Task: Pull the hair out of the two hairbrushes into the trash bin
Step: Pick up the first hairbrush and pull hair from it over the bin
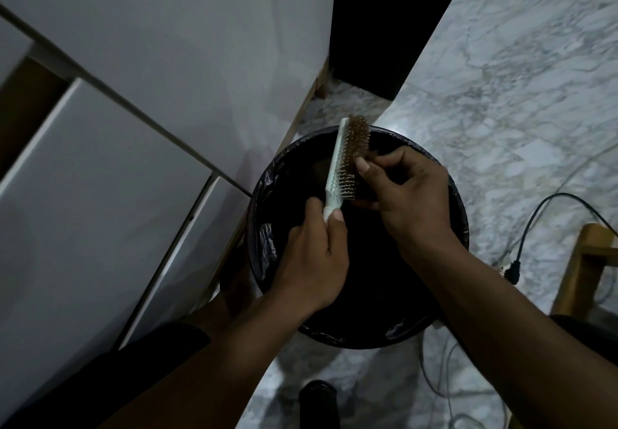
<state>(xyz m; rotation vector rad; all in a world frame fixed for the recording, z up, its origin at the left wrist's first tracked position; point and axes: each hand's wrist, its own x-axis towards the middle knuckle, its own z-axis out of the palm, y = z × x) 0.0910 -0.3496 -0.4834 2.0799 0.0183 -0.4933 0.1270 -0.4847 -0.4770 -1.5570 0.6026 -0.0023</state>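
Head view: right hand [406, 191] pinches hairbrush [347, 164] hair [360, 137] (over bin [267, 174]).

We see a marble floor [501, 101], a white cabinet [140, 101] at left, a black cable [535, 224] with its plug lying on the floor, and a wooden frame [582, 268] at right.

I'm looking into a home room — marble-patterned floor [521, 70] at right, white cabinet fronts [140, 70] upper left, a lined trash bin [267, 174] centre.
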